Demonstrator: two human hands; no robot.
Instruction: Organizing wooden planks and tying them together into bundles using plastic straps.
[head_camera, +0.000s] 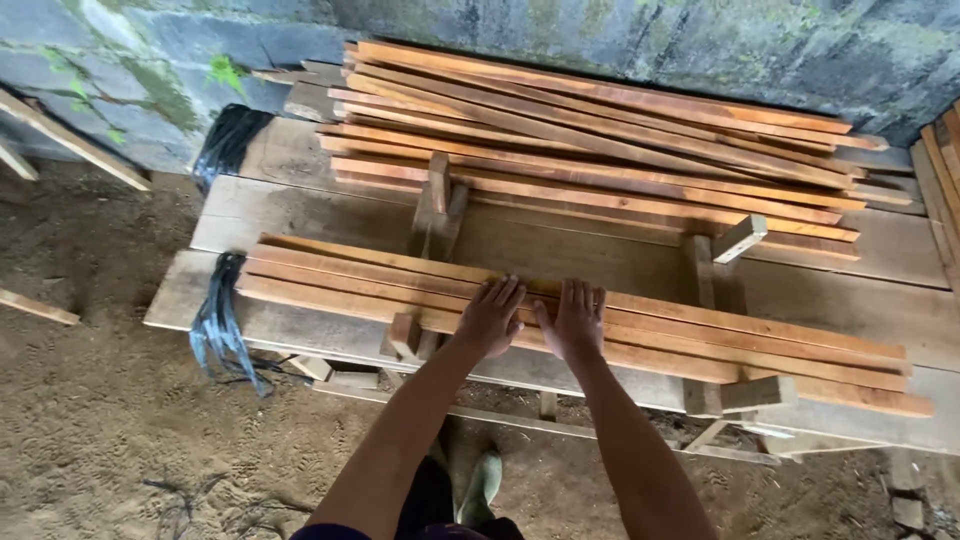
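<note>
on the near stack of reddish wood slats (700, 345), lying across the plank bench (300, 215) w/ ends at 9 and 3 o'clock, left hand (490, 318) & right hand (573, 320) press flat side by side, fingers straight, slightly spread, gripping nothing, w/ a bigger slat pile (600, 140) at 12 o'clock by the wall.

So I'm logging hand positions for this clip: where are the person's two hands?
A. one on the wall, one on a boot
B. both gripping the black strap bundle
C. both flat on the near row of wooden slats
C: the left hand and right hand lie palm-down, side by side, on the near slats.
</note>
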